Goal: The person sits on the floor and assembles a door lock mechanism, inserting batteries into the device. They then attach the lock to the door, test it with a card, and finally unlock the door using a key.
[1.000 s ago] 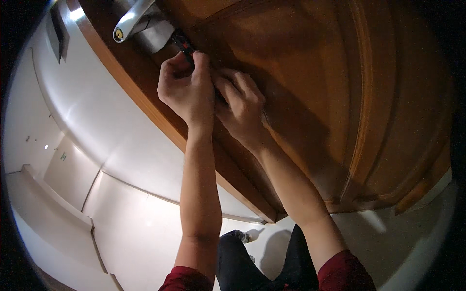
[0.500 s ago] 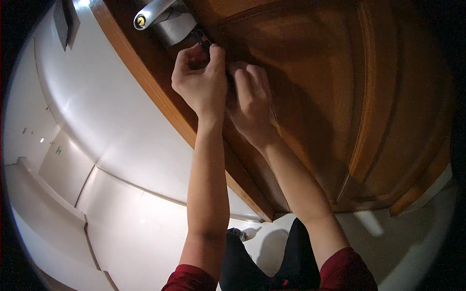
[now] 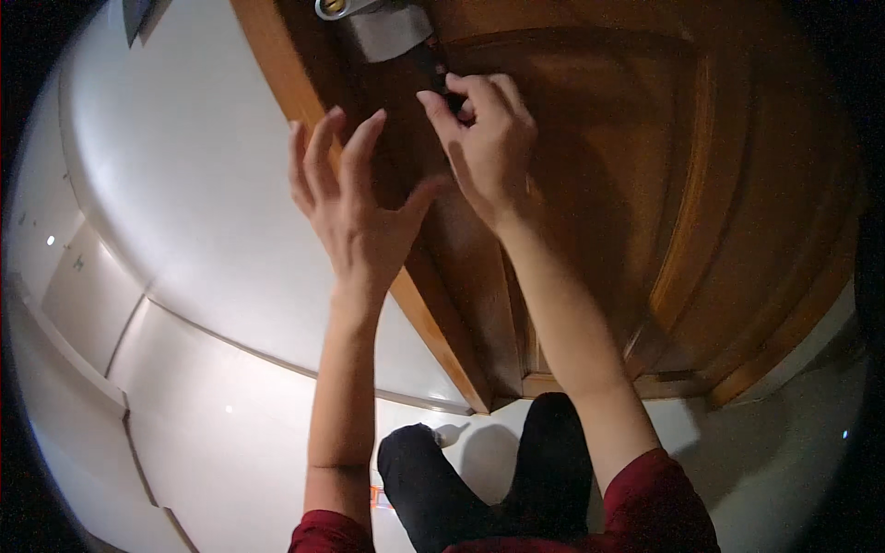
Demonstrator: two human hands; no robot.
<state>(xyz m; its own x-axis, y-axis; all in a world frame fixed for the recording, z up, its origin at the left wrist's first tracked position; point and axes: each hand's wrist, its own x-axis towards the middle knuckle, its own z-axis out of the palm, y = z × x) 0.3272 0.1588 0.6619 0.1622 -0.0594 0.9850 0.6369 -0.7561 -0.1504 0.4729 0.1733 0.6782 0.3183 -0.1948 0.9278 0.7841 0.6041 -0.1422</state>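
My left hand (image 3: 355,207) is open beside the edge of a brown wooden door (image 3: 590,138), fingers spread and curved, with nothing in it. To its right and slightly higher, my right hand (image 3: 489,138) is closed, thumb and fingers bent around a small dark thing (image 3: 454,100) whose kind I cannot make out. Just above that hand, at the top, sits a silver door handle (image 3: 392,35) with a brass-coloured lock cylinder (image 3: 332,6) in its rounded end. Between handle and fingers, a dark strip with a reddish spot shows blurred.
A white wall (image 3: 212,184) curves along the left of the door's wooden edge. Below lies a pale floor (image 3: 249,415), with my legs in black trousers (image 3: 433,479) close to the door's foot. A small orange-and-white item (image 3: 380,498) lies beside my leg.
My left hand has let go of the small thing below the handle, opened and come down. My right hand has moved up to that thing. The view has shifted, so the handle appears higher.
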